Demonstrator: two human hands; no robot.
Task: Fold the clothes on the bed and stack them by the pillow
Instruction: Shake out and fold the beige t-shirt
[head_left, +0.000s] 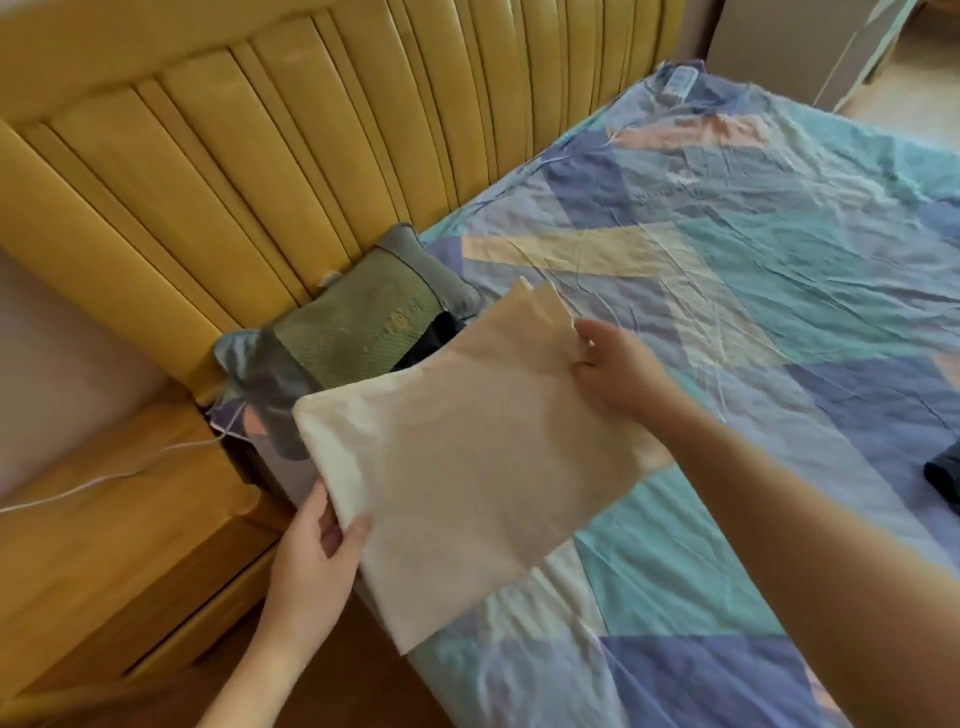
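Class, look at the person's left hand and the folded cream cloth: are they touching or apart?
Touching. The head view shows the left hand gripping the folded cream cloth at its near-left edge, thumb on top.

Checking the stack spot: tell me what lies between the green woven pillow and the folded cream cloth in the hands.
In the head view, a dark folded garment shows between the green woven pillow and the folded cream cloth, partly hidden by the cloth.

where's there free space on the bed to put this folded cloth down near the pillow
Bare sheet lies right of the pillow, along the headboard. Beside the pillow it is crowded: a dark garment lies there. Both hands, left and right, hold the folded cloth.
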